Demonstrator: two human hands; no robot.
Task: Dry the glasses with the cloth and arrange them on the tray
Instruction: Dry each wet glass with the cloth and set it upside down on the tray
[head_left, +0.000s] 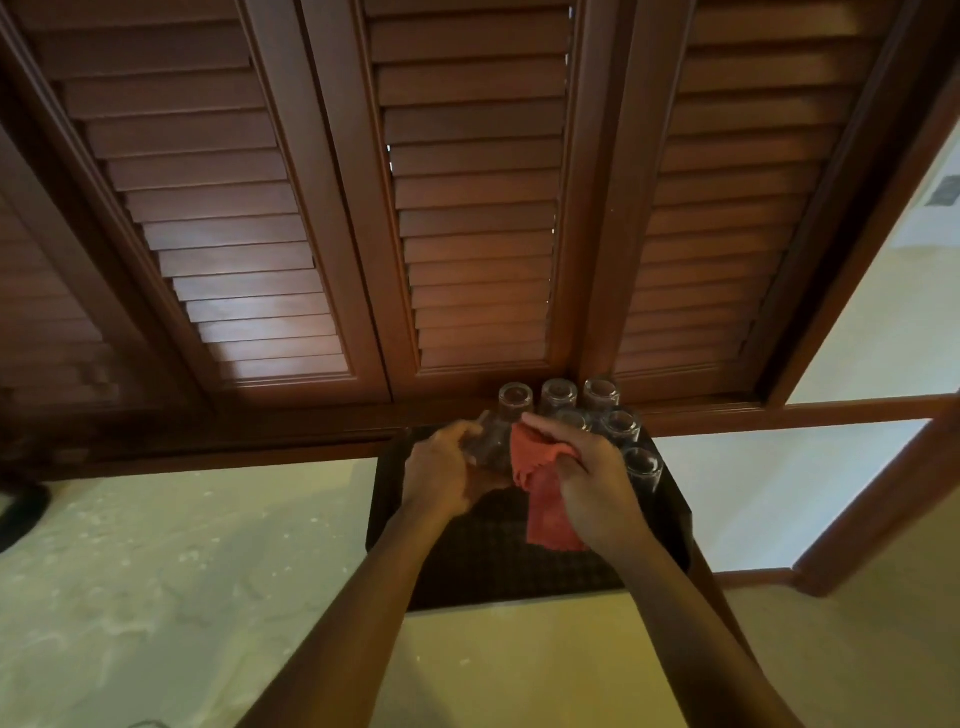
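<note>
Left hand (441, 470) grips glass (491, 447) tipped sideways, mouth toward right hand (587, 480) pinching cloth (545, 488); tray (488, 577) beneath.

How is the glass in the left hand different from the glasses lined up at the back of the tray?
The held glass lies tilted on its side in the left hand, above the tray; the back-row glasses stand on the tray. The held glass touches the red cloth, gripped by the right hand; the back-row glasses stand untouched. All look like clear tumblers.
</note>
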